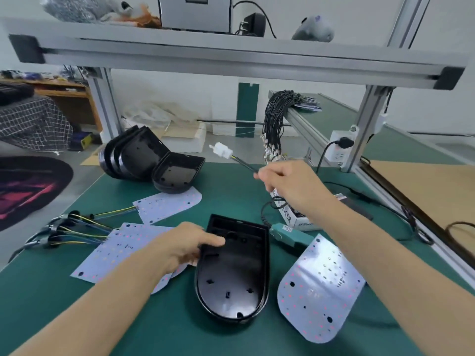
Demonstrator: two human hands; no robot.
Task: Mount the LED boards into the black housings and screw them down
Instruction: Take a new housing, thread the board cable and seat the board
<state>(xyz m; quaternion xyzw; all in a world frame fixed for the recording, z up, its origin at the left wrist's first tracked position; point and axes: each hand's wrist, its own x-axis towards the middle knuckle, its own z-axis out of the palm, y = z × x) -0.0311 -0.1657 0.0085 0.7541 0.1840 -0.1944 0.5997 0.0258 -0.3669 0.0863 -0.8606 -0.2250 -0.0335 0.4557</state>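
Fingers of left hand (183,244) grip black housing (232,273) rim on green table (180,327) — right hand (290,183) pinches cable (245,164), white connector (224,150) raised; LED board (318,291) just right.

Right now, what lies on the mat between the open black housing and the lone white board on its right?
Nothing: in the head view only bare green mat shows between the black housing and the white LED board.
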